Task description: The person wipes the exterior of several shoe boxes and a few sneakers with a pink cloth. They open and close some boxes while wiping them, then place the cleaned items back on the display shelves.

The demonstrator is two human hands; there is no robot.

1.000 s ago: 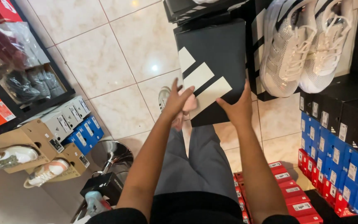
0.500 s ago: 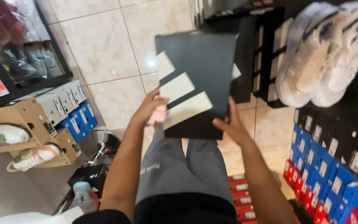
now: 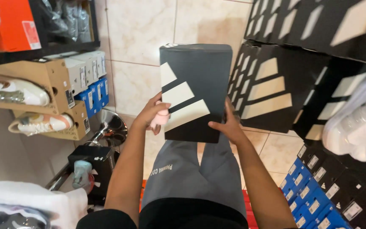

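Dark shoebox (image 3: 196, 91) with three pale slanted stripes on the lid, held up at waist height in front of the person, above the grey trousers (image 3: 193, 176) and the tiled floor (image 3: 145, 51). Long axis points away from the body; lid faces up toward the camera.

Left hand (image 3: 151, 114) on the near left edge of the box, thumb over the lid, fingers curled under; something small and pink shows just beside those fingers, cannot tell what. Right hand (image 3: 227, 125) at the near right corner, thumb lying along the bottom edge, fingers wrapped round the side out of sight.

Handling, as a judgement: stiff cardboard, smooth, probably light to moderate. Two hands at the near end leave the far end unsupported; a hold further along both long sides would steady it. The lid looks loose-fitting, so a grip from beneath is safer than on the lid alone. Lid is shut; contents cannot be seen.

Containers around: stack of black striped boxes (image 3: 267, 89) on the right, all shut. Blue boxes (image 3: 314, 199) lower right, shut. On the left, open brown cardboard boxes (image 3: 43, 76) with a white shoe (image 3: 20, 91) and a pale shoe (image 3: 39, 123) resting at them. An orange box (image 3: 9, 25) top left.
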